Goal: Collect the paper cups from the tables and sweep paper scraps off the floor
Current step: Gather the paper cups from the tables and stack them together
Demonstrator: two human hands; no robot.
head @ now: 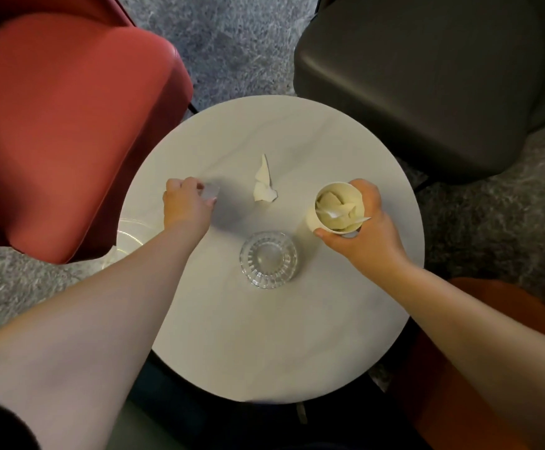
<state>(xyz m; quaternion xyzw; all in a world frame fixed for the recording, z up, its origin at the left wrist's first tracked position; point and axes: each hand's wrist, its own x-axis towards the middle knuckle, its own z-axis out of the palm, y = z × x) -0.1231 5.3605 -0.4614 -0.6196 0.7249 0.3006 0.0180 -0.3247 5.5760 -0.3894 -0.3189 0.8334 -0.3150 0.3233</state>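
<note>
glass ashtray (268, 259) mid-table (264, 345) (paper scrap (264, 185) behind), near half open

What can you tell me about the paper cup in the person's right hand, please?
The paper cup is off-white and looks like plain paper, seen from above with its round mouth open to the camera. It is stuffed with crumpled paper scraps, one white piece poking over the rim. The right hand grips it, fingers curled round the far side and thumb on the near side. It is over the right part of the round white table, right of the glass ashtray. Whether its base touches the table cannot be told.
</note>
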